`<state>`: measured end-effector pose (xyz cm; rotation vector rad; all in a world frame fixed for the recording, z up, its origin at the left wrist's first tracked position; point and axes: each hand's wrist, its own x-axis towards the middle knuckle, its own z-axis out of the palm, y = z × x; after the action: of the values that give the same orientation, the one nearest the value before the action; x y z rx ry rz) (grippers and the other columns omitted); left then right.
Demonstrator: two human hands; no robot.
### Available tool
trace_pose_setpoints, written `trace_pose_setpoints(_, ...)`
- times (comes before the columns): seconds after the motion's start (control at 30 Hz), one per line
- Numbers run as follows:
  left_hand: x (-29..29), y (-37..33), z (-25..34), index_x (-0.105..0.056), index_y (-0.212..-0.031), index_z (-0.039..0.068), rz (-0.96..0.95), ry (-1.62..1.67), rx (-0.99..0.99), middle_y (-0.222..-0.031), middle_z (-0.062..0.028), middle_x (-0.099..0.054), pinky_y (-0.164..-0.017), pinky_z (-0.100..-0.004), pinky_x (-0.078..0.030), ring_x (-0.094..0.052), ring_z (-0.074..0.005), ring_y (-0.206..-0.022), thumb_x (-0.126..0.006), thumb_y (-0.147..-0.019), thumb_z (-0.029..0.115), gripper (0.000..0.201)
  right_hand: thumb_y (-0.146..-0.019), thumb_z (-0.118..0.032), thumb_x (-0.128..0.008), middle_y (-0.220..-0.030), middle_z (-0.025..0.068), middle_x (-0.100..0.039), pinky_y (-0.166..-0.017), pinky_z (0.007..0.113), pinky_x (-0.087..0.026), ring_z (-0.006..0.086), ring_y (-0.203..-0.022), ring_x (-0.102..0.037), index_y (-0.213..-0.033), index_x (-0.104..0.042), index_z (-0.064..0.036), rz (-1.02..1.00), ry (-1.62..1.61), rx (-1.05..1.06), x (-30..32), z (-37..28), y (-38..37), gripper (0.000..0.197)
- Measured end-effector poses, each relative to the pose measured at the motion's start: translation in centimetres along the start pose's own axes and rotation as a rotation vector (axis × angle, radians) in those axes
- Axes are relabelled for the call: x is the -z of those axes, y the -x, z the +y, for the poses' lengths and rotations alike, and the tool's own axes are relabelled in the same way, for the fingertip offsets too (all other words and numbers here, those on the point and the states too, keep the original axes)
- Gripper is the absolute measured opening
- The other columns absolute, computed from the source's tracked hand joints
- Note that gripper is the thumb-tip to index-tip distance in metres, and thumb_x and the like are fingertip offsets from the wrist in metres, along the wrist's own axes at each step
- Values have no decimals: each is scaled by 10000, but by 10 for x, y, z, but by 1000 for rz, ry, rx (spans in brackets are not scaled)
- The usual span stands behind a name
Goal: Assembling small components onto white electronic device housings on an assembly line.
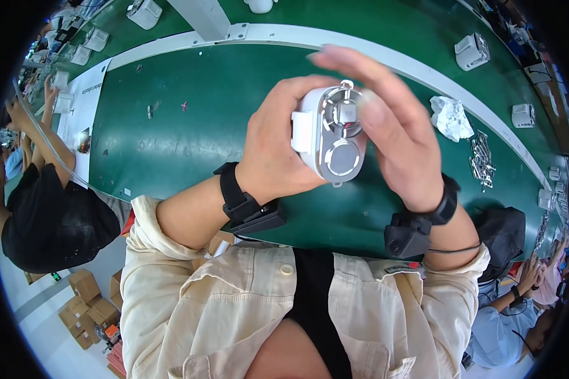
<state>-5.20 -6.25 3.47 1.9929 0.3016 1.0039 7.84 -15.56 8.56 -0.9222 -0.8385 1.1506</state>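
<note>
Green belt (189, 132) — both grips round white device (329, 136)

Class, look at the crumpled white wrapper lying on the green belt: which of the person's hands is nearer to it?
Right. The right hand is just beside the crumpled white wrapper; the left hand is farther off.

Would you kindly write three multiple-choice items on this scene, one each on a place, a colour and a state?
1. Where does the crumpled white wad lie?
A. on the green belt, right of the hands
B. in the left hand
C. on the floor

2. What colour is the belt?
A. red
B. green
C. yellow

3. How is the white device held?
A. lying flat on the belt
B. hanging from a hook
C. up off the belt, between both hands

Answers: 1 A, it rests on the belt beside the right hand. 2 B, its surface is dark green. 3 C, the left hand grips its side and right fingers touch its face.
</note>
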Motion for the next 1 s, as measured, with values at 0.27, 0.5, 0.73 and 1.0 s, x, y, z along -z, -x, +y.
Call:
trace_pose_setpoints(0.27,6,0,0,-500,-1180,43,7,-45,-31,-1033,-107,-622,-715,-311,-530,-651,-221,-873,-858,-644,192,662,-638,4,-758,-965,116,-604,-725,359,-478,272,-863,-582,-978,-698,-20,-69,1403,890,13,-34,4,346)
trace_pose_setpoints(0.5,4,-2,-5,-508,-1170,37,3,-115,-48,-1032,-112,-606,-707,-312,-530,-644,-218,-851,-856,-637,221,662,-585,7,-764,-851,110,-597,-627,361,-462,273,-743,-563,-919,-676,24,-122,1471,965,14,-32,1,346)
trace_pose_setpoints(0.73,2,-1,-4,-522,-1149,42,-31,-75,-6,-1019,-95,-620,-710,-310,-529,-647,-220,-848,-854,-635,220,638,-583,12,-760,-833,117,-596,-586,341,-453,273,-702,-559,-907,-665,45,-129,1371,925,17,-28,-2,340)
trace_pose_setpoints(1.0,3,1,-4,-530,-1134,51,-33,-87,40,-991,-79,-639,-717,-306,-527,-652,-222,-834,-857,-628,216,625,-604,53,-742,-798,114,-591,-575,334,-450,261,-682,-555,-904,-660,61,-135,1434,844,-4,-34,3,311)
